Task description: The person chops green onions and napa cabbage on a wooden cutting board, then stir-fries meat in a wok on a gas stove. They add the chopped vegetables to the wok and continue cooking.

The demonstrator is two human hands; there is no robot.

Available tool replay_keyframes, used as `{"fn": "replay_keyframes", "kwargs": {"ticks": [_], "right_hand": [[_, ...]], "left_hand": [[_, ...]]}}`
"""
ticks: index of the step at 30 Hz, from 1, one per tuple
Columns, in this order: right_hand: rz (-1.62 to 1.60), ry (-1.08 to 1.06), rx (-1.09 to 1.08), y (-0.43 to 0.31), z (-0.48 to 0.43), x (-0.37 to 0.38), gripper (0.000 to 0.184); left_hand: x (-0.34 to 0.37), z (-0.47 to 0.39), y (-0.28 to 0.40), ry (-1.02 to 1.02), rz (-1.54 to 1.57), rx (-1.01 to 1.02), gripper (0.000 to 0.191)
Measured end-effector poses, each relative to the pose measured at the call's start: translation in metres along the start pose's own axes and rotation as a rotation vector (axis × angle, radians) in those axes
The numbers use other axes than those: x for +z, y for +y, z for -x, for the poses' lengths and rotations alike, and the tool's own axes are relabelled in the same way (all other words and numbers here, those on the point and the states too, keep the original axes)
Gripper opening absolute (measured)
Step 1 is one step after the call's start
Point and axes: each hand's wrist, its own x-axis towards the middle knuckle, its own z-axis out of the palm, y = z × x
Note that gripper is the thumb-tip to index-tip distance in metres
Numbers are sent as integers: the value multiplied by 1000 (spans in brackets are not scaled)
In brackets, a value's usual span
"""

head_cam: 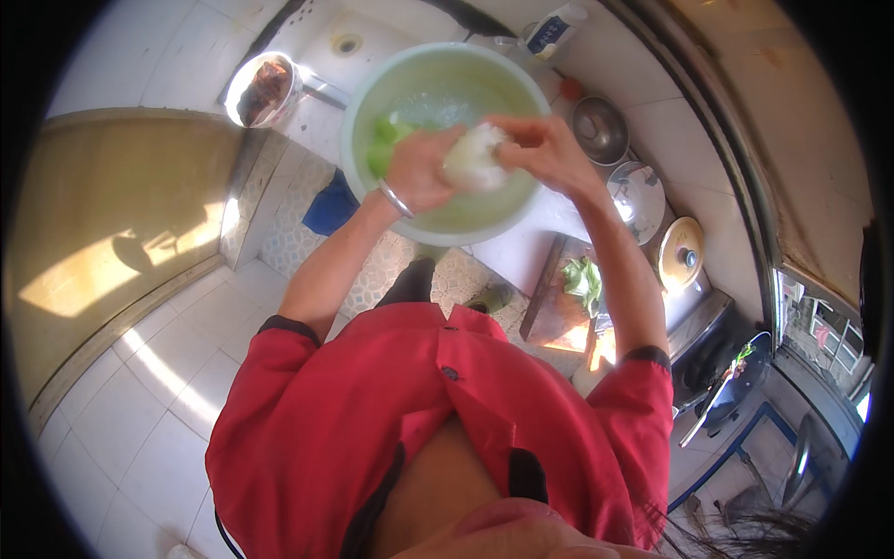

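Observation:
My left hand (426, 168), with a silver bangle at the wrist, holds a whitish vegetable (478, 159) that looks like the base of a cabbage head. The fingers of my right hand (541, 150) grip its other side. Both hands are over a large pale green plastic basin (353, 178). Water lies in the basin, and bright green leaves (383, 150) show beside my left hand. Motion blurs the vegetable, so its exact outline cannot be made out.
A bowl with dark reddish food (265, 94) stands left of the sink (391, 24). To the right are a metal bowl (601, 129), a plate (637, 199), a pot lid (681, 253), and a wooden cutting board (548, 307) with leafy greens (583, 281). A wok (744, 381) sits farther right.

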Motion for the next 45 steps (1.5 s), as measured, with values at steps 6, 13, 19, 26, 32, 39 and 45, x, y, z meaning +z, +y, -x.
{"fn": "replay_keyframes", "kwargs": {"ticks": [6,13,19,26,32,39,45], "right_hand": [[-17,-21,13,-8,-8,0,41],[-28,129,-15,-14,-30,-7,37],[304,201,199,44,-58,-7,27],[970,128,-3,119,-59,15,16],[732,349,-66,80,-20,-3,14],[778,308,-96,64,-34,13,12],[517,416,-318,62,0,34,13]], "left_hand": [[-3,-1,-2,-93,-45,-70,53],[-28,-19,-13,-108,308,-239,57],[-58,-30,-22,-143,553,-346,61],[23,-58,-29,-223,-245,-400,51],[70,-64,-53,-292,-466,-421,35],[73,-60,-49,-331,-499,-418,46],[-8,-83,-45,-319,148,-490,65]]}}
